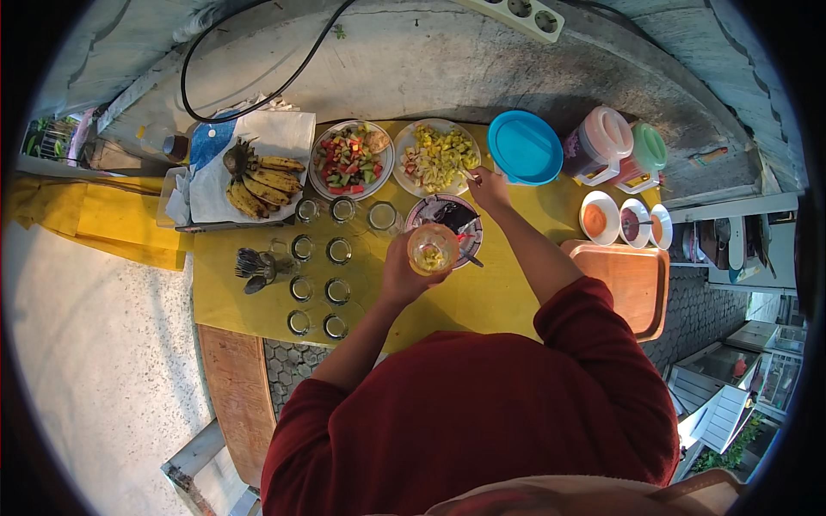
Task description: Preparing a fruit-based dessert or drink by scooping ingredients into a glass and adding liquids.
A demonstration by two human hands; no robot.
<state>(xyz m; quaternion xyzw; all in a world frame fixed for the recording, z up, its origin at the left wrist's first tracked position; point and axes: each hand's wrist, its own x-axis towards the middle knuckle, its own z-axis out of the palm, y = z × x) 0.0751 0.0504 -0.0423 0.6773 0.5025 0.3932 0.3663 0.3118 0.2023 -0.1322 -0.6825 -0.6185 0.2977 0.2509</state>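
My left hand (pixel 405 274) grips a drinking glass (pixel 433 250) with an orange smear inside its wall and yellow pieces at the bottom. Above the plate of yellow-green diced fruit (pixel 433 151), my right hand (pixel 489 190) pinches the handle of a spoon (pixel 466 174), its bowl among the pieces. Partly behind the held glass lies a patterned plate (pixel 476 242) with dark jelly (pixel 453 216), something red and a utensil handle (pixel 471 258). To its left stands a plate of mixed diced fruit (pixel 348 161), red, green and dark.
Several glasses (pixel 338 250) stand in rows beside a holder of spoons and forks (pixel 257 267). Bananas (pixel 268 184) rest on a cloth-covered box. At right are a blue lidded container (pixel 526 147), lidded pitchers (pixel 600 145), small bowls (pixel 599 218) and a wooden tray (pixel 623 284).
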